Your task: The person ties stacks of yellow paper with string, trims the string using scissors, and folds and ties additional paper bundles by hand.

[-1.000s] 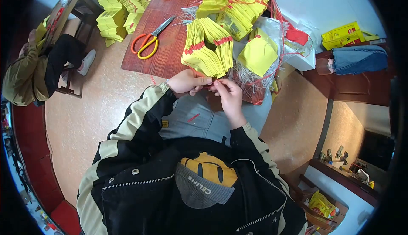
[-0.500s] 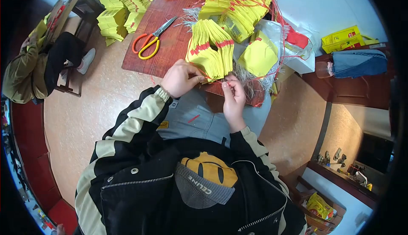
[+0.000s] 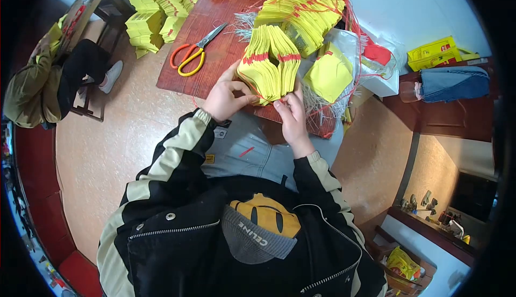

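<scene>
A fanned bundle of yellow folded papers with red marks (image 3: 269, 66) stands at the near edge of the dark red table (image 3: 209, 17). My left hand (image 3: 228, 95) grips its lower left side, with thumb and fingers closed at the bottom edge. On the lower right, my right hand (image 3: 291, 111) pinches at the same edge, where a thin red string shows between the hands. Scissors with orange and yellow handles (image 3: 198, 50) lie on the table to the left. Beside the bundle on the right is a flat yellow piece (image 3: 329, 72) over silvery strands (image 3: 320, 103).
More yellow stacks (image 3: 309, 12) with red strings lie at the back, and others (image 3: 148, 23) stand left of the table. Another person (image 3: 43, 82) sits at far left by a wooden bench. A white box (image 3: 382, 82) and blue cloth (image 3: 454, 82) are on the right.
Both hands have closed in around the bundle's bottom edge; my right hand moved slightly left and its fingers now reach up the bundle's side. The view has shifted slightly.
</scene>
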Demonstrator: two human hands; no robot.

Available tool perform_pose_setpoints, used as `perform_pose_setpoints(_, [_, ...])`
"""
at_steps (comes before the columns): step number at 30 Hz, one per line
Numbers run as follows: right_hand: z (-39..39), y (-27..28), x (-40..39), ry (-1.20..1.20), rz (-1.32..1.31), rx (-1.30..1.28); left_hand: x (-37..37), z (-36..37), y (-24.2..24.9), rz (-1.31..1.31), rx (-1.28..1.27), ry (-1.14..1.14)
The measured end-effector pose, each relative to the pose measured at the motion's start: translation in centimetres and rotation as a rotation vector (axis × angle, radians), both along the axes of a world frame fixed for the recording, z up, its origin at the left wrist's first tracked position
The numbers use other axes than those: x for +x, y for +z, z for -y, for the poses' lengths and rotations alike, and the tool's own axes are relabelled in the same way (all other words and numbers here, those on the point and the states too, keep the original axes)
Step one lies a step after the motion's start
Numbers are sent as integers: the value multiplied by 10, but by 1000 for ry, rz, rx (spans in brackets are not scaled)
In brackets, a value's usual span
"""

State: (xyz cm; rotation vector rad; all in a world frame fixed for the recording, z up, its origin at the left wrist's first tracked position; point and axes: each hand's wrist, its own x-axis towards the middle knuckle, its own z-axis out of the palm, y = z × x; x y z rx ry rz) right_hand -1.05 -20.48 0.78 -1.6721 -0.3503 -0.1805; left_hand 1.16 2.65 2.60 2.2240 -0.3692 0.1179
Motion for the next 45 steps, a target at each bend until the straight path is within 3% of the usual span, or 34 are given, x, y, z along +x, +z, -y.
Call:
perform_pose_setpoints(1, [4,1,4,44,-13,19,3,-2,-1,-96,-183,-77])
perform_pose_setpoints(5, [27,6,3,10,-91,-107,11,-15,11,-129,-145,-178])
perform_pose_setpoints(9, [36,-9,-11,-10,-140,-75,8,-16,13,-208,-148,-192])
perform_pose_setpoints(14, [37,-23,-22,-50,-148,39,7,-15,-1,66,62,-160])
perform_pose_setpoints(24, [36,-8,-34,92,-256,50,2,-10,-4,95,117,-130])
perform_pose_setpoints(26, [39,-18,-26,68,-302,106,5,-10,-14,-81,-177,-222])
perform_pose_setpoints(29, [48,-31,-4,69,-328,217,4,-6,-17,-80,-249,-254])
perform_pose_setpoints(31, [52,-9,11,99,-338,248,7,-7,-31,-72,-262,-265])
perform_pose_setpoints(33, [64,5,25,245,-292,-37,8,-5,-23,-185,-358,-276])
perform_pose_setpoints(36, [69,16,39,378,-414,-28,7,-3,-19,-238,-459,-300])
perform_pose_setpoints(39, [55,17,40,435,-281,-100,6,-5,-16,-368,-499,-250])
perform_pose_setpoints(45, [32,66,17,385,-155,-198,-6,-23,22,-188,-479,-213])
